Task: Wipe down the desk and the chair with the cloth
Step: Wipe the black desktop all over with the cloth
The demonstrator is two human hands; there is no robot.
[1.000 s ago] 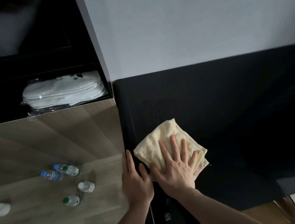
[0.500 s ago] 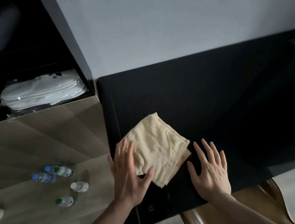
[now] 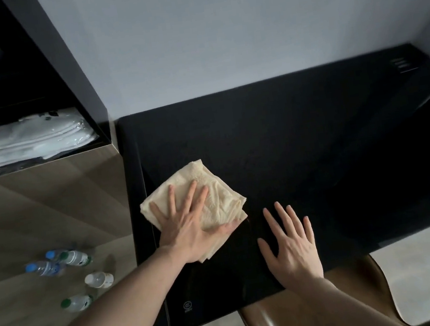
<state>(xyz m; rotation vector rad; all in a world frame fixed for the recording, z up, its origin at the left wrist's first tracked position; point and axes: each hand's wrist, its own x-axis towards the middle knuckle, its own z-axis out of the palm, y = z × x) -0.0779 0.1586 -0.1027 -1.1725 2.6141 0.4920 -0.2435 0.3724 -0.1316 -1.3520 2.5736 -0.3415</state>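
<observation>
A folded pale yellow cloth (image 3: 212,190) lies on the left part of the black desk (image 3: 303,150). My left hand (image 3: 186,224) presses flat on the cloth with fingers spread. To its right, my right hand (image 3: 292,246) rests flat on the bare desk top near the front edge, apart from the cloth. The brown chair (image 3: 325,310) shows below the desk's front edge, partly behind my right forearm.
A wooden cabinet (image 3: 43,209) adjoins the desk on the left, with several small water bottles (image 3: 67,261) on its lower surface. Wrapped white slippers (image 3: 28,142) sit in a dark shelf above. A socket panel (image 3: 401,64) is at the desk's far right corner.
My right hand left the cloth and settled on the desk to its right. My left hand moved from the desk's left edge onto the cloth. The camera shifted right.
</observation>
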